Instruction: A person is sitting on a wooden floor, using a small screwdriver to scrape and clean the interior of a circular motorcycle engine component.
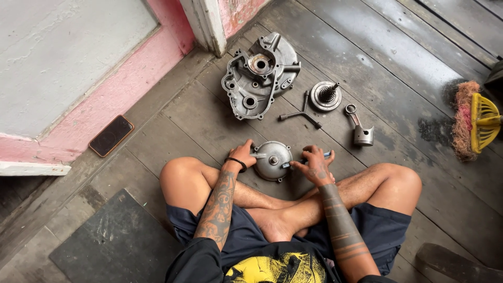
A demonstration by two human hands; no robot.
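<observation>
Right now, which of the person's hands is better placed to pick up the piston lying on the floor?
The right hand, probably. The piston lies on the floorboards ahead and to the right, nearer that hand. The left hand rests on the far side of the round metal cover. However, the right hand grips a small tool.

Right hand (316, 165) wraps the slim tool (306, 160), so its middle vanishes under the fingers (310, 153). Left fingers (246, 149) cover the round metal cover's (272, 160) rim. Broom (476, 123) runs off the right edge.

Y-shaped wrench (302, 112) lies ahead of round cover (272, 160); bare planks between.
</observation>
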